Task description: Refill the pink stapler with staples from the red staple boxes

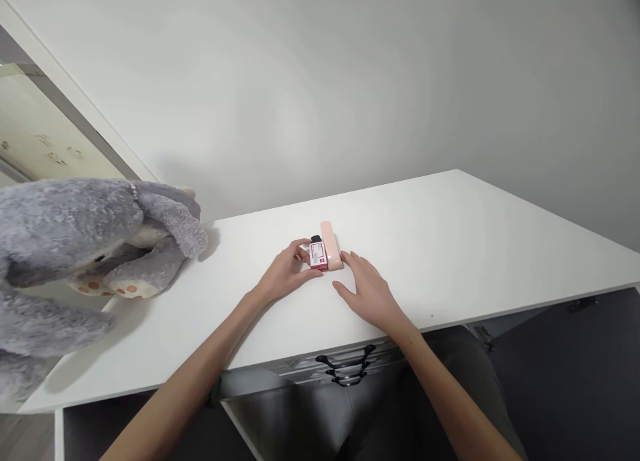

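Note:
On the white desk, a small red-and-white box point(317, 255) lies against the left side of a long, rounded pink object point(331, 245) that looks like a stapler. A small black item point(316, 239) sticks out just behind the box. My left hand point(291, 267) curls round the box, fingers at its far left corner and thumb along its near edge. Beside the pink object's right side, my right hand point(367, 287) rests with thumb and fingers apart; a fingertip is at or very near its edge.
A large grey plush toy point(75, 227) sits on the left end of the desk point(475, 247). Behind is a pale wall point(350, 81). Drawers with black handles point(347, 361) are under the front edge, and a dark open cabinet door point(575, 367) stands at the right.

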Available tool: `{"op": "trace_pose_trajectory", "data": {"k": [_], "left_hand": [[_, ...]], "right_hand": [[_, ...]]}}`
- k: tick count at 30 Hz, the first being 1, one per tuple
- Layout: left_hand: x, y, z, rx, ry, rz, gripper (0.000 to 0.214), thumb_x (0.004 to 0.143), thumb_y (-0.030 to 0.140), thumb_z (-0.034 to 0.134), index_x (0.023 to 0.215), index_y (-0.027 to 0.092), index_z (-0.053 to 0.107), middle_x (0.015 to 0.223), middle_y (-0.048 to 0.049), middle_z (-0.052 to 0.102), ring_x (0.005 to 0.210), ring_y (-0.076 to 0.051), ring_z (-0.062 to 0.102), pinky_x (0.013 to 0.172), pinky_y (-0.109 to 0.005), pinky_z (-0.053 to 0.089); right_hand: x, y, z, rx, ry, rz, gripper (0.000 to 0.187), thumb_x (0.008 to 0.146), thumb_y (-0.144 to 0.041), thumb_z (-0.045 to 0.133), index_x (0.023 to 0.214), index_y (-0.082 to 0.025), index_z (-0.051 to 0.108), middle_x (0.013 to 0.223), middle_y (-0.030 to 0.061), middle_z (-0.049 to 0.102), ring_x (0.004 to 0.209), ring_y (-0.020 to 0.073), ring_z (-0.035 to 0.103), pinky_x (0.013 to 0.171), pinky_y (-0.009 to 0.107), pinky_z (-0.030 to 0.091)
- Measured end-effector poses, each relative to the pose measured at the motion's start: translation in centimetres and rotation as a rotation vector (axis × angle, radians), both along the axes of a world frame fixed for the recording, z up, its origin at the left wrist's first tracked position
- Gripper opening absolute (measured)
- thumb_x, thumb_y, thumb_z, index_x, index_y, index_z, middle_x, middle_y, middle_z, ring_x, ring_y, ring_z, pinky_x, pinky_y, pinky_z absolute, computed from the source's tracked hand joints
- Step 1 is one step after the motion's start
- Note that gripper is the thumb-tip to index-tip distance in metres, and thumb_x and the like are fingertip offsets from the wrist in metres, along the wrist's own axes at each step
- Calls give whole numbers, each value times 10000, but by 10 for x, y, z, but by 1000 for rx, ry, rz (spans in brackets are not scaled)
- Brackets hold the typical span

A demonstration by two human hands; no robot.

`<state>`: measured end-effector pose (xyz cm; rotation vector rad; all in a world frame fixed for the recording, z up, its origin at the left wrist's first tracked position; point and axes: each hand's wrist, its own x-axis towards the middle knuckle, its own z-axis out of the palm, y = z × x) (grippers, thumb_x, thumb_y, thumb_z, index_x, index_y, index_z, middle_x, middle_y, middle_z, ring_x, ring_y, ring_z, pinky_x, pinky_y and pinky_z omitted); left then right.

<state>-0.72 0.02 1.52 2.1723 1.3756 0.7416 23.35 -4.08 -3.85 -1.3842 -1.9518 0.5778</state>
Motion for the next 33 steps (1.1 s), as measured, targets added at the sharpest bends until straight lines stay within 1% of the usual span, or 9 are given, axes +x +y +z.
{"op": "trace_pose_trajectory", "data": {"k": [6, 12, 18, 20, 23, 25, 28, 30, 33], "left_hand": [[0, 1, -4, -12, -31, -4, 732, 857, 534, 832, 1464, 286, 507, 1105, -46, 737, 1028, -254, 703, 937, -416, 515], [1, 0, -5, -32, -63, -19, 708, 882, 508, 814, 1472, 281, 495, 1057, -44, 740, 1003, -251, 704, 928, -415, 513], [3, -2, -6, 4, -25, 9, 757, 824, 524, 862, 1439, 268, 504, 1003, -21, 719, 945, -237, 692, 898, -402, 517], [2, -2, -8, 70, -40, 71, 618, 895, 499, 788, 1399, 249, 533, 1002, -31, 704, 947, -232, 678, 908, -406, 520], [-1, 1, -13, 197, -71, 209, 359, 1054, 386, 534, 1375, 229, 558, 1202, -97, 700, 1132, -250, 644, 1027, -446, 501], [-5, 5, -17, 236, -11, 233, 381, 1074, 303, 434, 1434, 227, 533, 1404, -124, 648, 1322, -280, 559, 1127, -493, 454], [-9, 9, -21, 210, 145, 169, 516, 1045, 218, 396, 1558, 239, 447, 1608, -107, 530, 1505, -324, 393, 1222, -562, 371], [-10, 11, -23, 176, 212, 117, 569, 1040, 197, 370, 1605, 250, 405, 1641, -84, 507, 1552, -341, 333, 1246, -586, 338], [-9, 11, -24, 140, 243, 71, 579, 1047, 188, 337, 1618, 255, 403, 1510, -70, 630, 1564, -345, 327, 1251, -592, 329]], "right_hand": [[1, 0, -2, 17, 0, -6, 610, 1006, -428, 539, 1577, -230, 461, 1619, 145, 543, 1553, 343, 441, 1256, 581, 400], [0, -5, 1, -11, -1, -29, 605, 1009, -442, 526, 1578, -246, 467, 1625, 126, 540, 1552, 344, 447, 1244, 581, 423], [-1, -10, 10, -114, -8, -55, 633, 1004, -459, 537, 1594, -248, 450, 1664, 108, 502, 1579, 341, 411, 1257, 595, 408], [-1, -11, 12, -128, 7, -54, 635, 999, -472, 543, 1591, -259, 454, 1662, 100, 507, 1576, 346, 417, 1255, 604, 410], [-1, -12, 12, -127, 24, -56, 616, 1003, -480, 540, 1581, -283, 464, 1648, 85, 526, 1568, 347, 432, 1248, 615, 418], [-1, -13, 12, -121, 25, -62, 607, 1006, -479, 538, 1578, -289, 466, 1644, 82, 531, 1564, 346, 439, 1242, 614, 428], [-1, -13, 10, -109, 29, -72, 601, 1002, -477, 546, 1568, -286, 479, 1632, 86, 543, 1551, 349, 457, 1236, 614, 437], [-1, -12, 8, -94, 32, -73, 598, 1000, -470, 545, 1562, -277, 486, 1625, 90, 552, 1547, 347, 463, 1241, 611, 431], [-1, -9, 3, -49, 28, -58, 597, 1002, -464, 534, 1562, -262, 485, 1612, 91, 567, 1550, 334, 461, 1254, 588, 422]]}}
